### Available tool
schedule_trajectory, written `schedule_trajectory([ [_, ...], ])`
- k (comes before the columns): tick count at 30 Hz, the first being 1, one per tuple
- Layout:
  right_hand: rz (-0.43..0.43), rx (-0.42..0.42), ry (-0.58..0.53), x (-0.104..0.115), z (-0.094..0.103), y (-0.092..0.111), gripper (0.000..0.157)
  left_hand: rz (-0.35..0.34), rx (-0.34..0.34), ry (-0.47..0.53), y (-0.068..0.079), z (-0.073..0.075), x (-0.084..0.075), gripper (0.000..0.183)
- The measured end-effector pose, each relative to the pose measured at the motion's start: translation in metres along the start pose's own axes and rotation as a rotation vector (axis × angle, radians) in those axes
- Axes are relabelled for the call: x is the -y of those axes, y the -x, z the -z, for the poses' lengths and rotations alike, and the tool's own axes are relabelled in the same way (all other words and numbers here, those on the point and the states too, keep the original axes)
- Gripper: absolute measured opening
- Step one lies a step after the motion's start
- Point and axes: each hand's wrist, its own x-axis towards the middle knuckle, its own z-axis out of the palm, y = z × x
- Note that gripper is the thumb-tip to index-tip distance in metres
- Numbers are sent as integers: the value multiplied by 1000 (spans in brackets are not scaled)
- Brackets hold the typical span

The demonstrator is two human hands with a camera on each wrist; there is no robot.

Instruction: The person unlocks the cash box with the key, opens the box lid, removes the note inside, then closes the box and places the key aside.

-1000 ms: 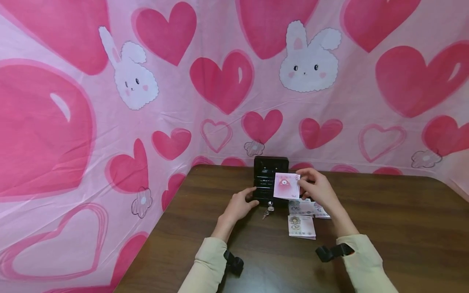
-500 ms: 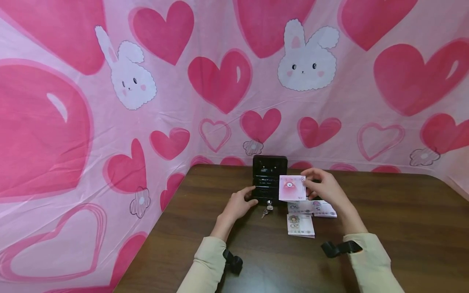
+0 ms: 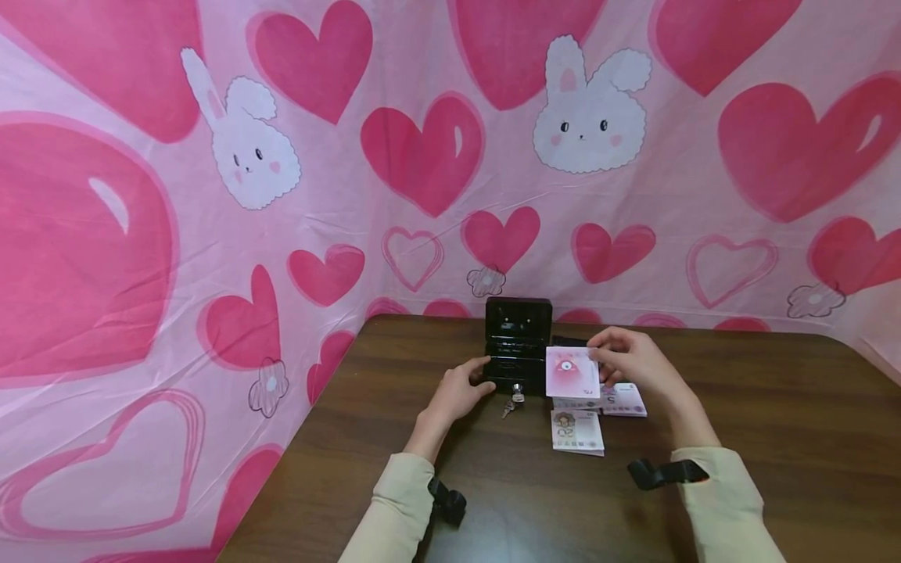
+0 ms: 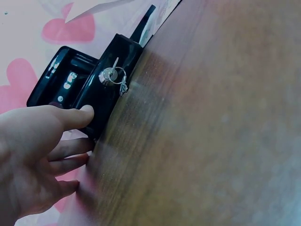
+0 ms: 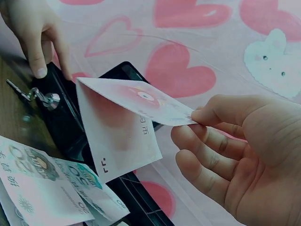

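A small black cash box (image 3: 517, 367) stands at the table's far edge with its lid raised. My left hand (image 3: 457, 395) holds its near left corner, thumb on the front and fingers along the side. Keys (image 4: 121, 82) hang from the box's front lock (image 4: 108, 75). My right hand (image 3: 633, 360) pinches the edge of a folded pink banknote (image 5: 120, 127) between thumb and forefinger. The banknote hangs partly unfolded, right of the box and over other notes. Below it lie a folded 20 note (image 3: 577, 432) and a purple 5 note (image 3: 625, 399).
A black compartmented tray (image 5: 143, 202) lies right of the box, mostly covered by the notes. The brown wooden table (image 3: 493, 485) reaches up to a pink cloth backdrop (image 3: 422, 62) with hearts and rabbits.
My right hand has moved right and slightly down with the pink banknote, away from the open box. My left hand stays at the box.
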Motion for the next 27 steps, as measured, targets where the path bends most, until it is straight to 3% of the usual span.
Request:
schedule_trajectory([
  [18,-58,106,97,-8,26,12,33,10,5,-3,0,0,-1,52],
  [27,-50,117,146,-16,35,16,30,7,4,-9,1,0,-1,52],
])
